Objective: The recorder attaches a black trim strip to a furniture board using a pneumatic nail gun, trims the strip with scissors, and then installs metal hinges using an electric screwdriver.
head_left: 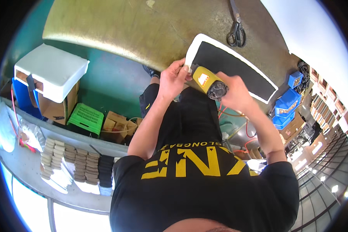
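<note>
A long black panel (232,63) with a white border folded around its edge lies on the worktable (143,27), near the table's front edge. My left hand (172,80) pinches the white border at the panel's left end between thumb and fingers. In my right hand (236,92) is a yellow staple gun (204,78) with a dark end cap. Its nose rests at or just above the panel's left end, beside my left fingertips; exact contact is hard to make out. My right fingers are partly hidden behind the gun.
Black-handled scissors (236,34) lie beyond the panel. White material (317,34) spreads at the far right, above blue bins (286,103) of small parts. To the left stand a white padded block (50,65), a green crate (86,118) and stacked cloth-like pieces (81,164). Red hose (248,129) hangs near my right arm.
</note>
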`<state>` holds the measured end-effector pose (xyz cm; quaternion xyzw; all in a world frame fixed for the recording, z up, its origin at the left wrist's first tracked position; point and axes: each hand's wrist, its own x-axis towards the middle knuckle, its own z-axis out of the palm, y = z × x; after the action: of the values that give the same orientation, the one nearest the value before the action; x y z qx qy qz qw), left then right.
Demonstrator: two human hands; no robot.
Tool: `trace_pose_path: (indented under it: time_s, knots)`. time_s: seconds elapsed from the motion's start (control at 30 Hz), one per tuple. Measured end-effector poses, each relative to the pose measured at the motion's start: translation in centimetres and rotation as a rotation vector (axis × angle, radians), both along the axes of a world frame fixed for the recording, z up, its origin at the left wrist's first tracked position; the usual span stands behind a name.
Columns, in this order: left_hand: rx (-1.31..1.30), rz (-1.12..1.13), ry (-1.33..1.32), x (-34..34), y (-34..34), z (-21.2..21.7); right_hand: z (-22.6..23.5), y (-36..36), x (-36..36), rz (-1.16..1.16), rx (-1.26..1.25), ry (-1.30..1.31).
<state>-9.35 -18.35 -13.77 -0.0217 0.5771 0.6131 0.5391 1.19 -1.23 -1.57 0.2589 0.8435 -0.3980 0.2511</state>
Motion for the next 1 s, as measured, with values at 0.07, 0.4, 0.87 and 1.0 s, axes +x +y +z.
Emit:
trace_pose_path:
  time_s: [0.07, 0.4, 0.87, 1.0]
  knots:
    - [-0.016, -0.021, 0.012, -0.2, 0.2, 0.0, 0.3, -1.3, 1.8, -0.183, -0.045, 0.071]
    - [-0.018, -0.083, 0.053, 0.1, -0.4, -0.2, 0.8, -7.8, 3.8, -0.939, -0.451, 0.035]
    - [0.013, -0.047, -0.039, 0.0, -0.3, -0.3, 1.2, -6.5, -0.3, -0.963, -0.338, 0.137]
    - [0.01, -0.051, -0.039, 0.3, -0.5, -0.2, -0.4, -4.9, -1.7, -1.032, -0.296, 0.188]
